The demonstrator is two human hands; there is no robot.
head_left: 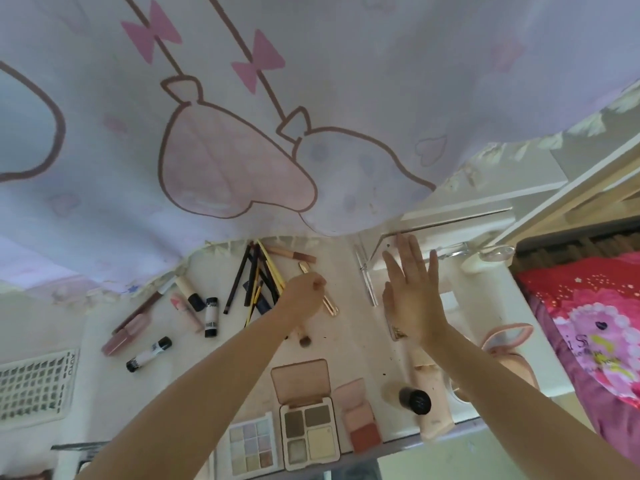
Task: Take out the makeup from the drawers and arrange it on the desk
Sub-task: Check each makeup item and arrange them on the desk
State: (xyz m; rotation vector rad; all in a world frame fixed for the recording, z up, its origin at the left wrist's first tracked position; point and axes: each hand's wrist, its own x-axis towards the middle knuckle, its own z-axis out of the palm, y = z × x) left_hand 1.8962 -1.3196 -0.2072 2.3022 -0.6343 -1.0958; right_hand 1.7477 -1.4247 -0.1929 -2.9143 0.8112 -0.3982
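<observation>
Makeup lies spread over the pale desk (349,327). A fan of dark and yellow pencils (254,275) is at the back. Lip tubes (188,306) and black-capped sticks (149,355) lie to the left. Near the front edge sit an open brown eyeshadow palette (308,431), a pastel palette (251,445), a pink blush palette (360,414) and a black-capped bottle (414,400). My left hand (304,294) is curled, pinching a slim gold tube (330,306) right of the pencils. My right hand (412,292) is spread flat with straight fingers against the white drawer unit (450,233).
A printed curtain (242,116) hangs low over the back of the desk. A white slotted basket (34,386) sits at the left. A small brush (304,340) and a silver tool (367,278) lie mid-desk. A pink mirror (509,337) and pink bedding (588,323) are on the right.
</observation>
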